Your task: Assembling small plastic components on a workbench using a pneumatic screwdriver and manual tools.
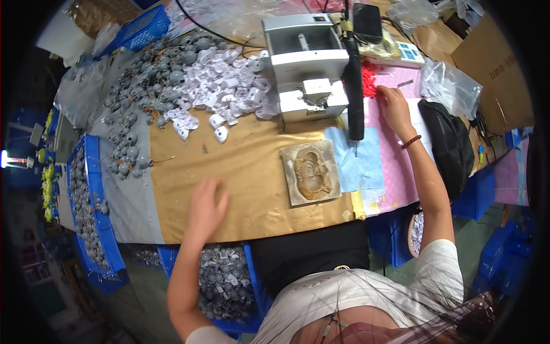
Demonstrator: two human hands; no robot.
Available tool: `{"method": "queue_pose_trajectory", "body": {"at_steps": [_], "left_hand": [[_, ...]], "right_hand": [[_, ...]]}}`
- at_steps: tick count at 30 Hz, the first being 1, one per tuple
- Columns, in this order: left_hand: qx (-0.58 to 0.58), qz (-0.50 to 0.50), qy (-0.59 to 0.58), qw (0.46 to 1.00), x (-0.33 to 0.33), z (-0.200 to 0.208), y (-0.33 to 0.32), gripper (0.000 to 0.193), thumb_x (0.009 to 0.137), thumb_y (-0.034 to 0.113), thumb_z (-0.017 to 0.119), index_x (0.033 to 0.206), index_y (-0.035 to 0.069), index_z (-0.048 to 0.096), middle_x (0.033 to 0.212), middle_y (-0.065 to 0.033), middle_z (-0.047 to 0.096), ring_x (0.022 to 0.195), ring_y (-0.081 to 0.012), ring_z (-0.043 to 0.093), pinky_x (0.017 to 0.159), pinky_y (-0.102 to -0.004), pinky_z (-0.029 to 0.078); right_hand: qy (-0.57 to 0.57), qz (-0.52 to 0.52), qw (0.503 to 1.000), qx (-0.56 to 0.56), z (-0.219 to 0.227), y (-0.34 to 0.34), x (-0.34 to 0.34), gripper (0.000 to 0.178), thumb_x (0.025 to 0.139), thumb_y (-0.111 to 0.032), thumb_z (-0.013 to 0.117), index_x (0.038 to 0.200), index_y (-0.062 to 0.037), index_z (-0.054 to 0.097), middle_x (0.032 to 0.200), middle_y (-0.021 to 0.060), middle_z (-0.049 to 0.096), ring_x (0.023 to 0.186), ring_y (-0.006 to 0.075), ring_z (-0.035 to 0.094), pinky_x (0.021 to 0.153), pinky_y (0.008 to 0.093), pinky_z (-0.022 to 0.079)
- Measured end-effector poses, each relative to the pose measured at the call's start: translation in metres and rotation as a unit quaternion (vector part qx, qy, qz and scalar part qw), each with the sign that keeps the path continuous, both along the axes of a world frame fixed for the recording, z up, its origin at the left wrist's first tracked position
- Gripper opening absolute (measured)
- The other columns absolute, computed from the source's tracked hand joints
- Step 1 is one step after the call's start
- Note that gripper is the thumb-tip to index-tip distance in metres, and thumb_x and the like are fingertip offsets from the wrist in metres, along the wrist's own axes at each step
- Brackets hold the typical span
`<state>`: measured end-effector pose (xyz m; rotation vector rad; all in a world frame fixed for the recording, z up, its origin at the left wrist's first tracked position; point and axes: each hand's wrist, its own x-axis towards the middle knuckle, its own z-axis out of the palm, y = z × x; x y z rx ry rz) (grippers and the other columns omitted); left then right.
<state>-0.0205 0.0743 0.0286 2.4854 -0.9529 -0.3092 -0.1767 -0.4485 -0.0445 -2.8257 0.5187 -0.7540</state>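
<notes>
Reaching out both ways at once, the person has the right hand (394,103) up at two o'clock, fingers curled down into the little heap of red pieces (369,77) on the pink sheet (395,166), seemingly pinching at one, though whether anything is actually held there I cannot tell. Risk first: that heap sits right beside the black hanging driver (353,86) and the grey machine (306,63), so, as I judge it, a quick pull back could knock the driver swinging or scatter red pieces across the sheet. Over at eight o'clock the left hand (205,209) lies flat and spread on the brown surface (246,172), fingers wide, gripping nothing, palm down on bare paper. It is well apart from the white pieces (229,86) piled at eleven o'clock and the grey round parts (143,92) beyond them at ten, so a blind sweep toward them might, I reckon, push loose ones off the edge into the blue bins (103,229) below. Dead centre, just right of that flat hand, the tan mould block (310,172) rests with its hollow empty, touching the light blue sheet (358,157) under the driver's tip. A dark bag (450,143) sits at three o'clock, near the right forearm.
</notes>
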Motion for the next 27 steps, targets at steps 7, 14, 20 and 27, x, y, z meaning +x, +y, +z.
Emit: {"method": "queue_pose_trajectory", "body": {"at_steps": [7,14,20,27], "left_hand": [[-0.031,0.106,-0.175,0.978,0.068,-0.049,-0.091,0.042,0.086,0.014,0.072,0.124,0.006,0.056,0.107,-0.0184,0.056,0.103,-0.0399,0.056,0.085,-0.0473,0.048],[-0.102,0.102,-0.107,0.984,0.052,-0.062,-0.053,0.034,0.086,0.009,0.072,0.118,0.004,0.061,0.104,-0.0183,0.056,0.094,-0.0375,0.058,0.080,-0.0444,0.049],[-0.070,0.012,-0.085,0.994,0.032,-0.052,-0.018,0.034,0.084,0.005,0.074,0.116,0.001,0.063,0.099,-0.0195,0.056,0.091,-0.0360,0.059,0.079,-0.0427,0.049],[-0.136,-0.063,0.055,0.987,-0.007,-0.006,-0.077,0.026,0.083,0.005,0.074,0.108,0.003,0.064,0.111,-0.0119,0.058,0.093,-0.0262,0.063,0.071,-0.0338,0.053]], "right_hand": [[-0.020,0.011,1.000,-0.008,-0.007,0.001,0.000,0.018,0.089,-0.002,0.063,0.107,-0.0012,0.068,0.099,0.0154,0.069,0.094,0.0359,0.062,0.083,0.0437,0.052],[-0.058,0.000,0.990,0.128,-0.003,0.004,-0.005,0.019,0.089,-0.002,0.067,0.108,-0.0016,0.070,0.098,0.0128,0.068,0.089,0.0273,0.064,0.080,0.0357,0.053],[-0.151,0.021,0.908,0.390,0.015,0.006,-0.012,0.018,0.096,-0.011,0.069,0.109,0.0004,0.069,0.094,0.0014,0.070,0.081,0.0065,0.062,0.073,0.0232,0.050],[-0.122,0.127,0.818,0.547,0.069,0.086,-0.020,0.012,0.092,-0.004,0.072,0.104,-0.0021,0.068,0.091,-0.0009,0.068,0.081,0.0061,0.062,0.070,0.0230,0.051]]}}
